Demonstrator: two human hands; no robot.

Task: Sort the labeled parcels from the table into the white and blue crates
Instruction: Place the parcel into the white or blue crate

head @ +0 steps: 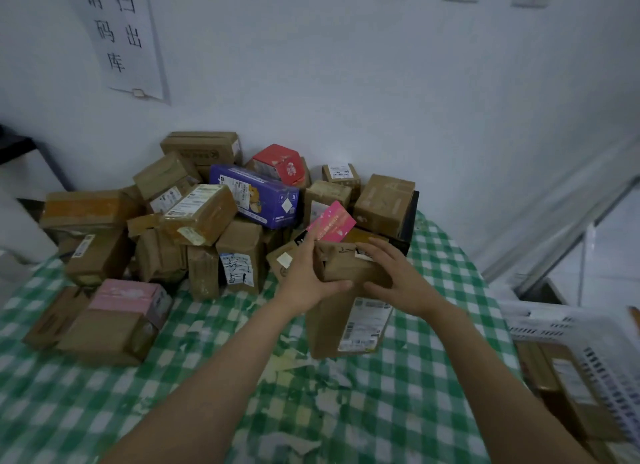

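From the head view, we see both hands meeting over the middle of the worktop (398, 404), which is covered in a green and white checked cloth. The left grip (308, 273) curls round the left end of a small brown parcel (341, 264), thumb along its near edge. The right grip (391, 273) wraps the right end, fingers over the top. Just below lies a larger brown parcel (329, 325) with a white label; we cannot tell whether the two touch. A pink flat pack (330, 221) juts up just behind the hands. On the far left sits a pile of parcels (194, 228), with a purple box (256, 197) and a red box (280, 164) on top. At the right edge stands the white crate (571, 325), holding brown parcels.
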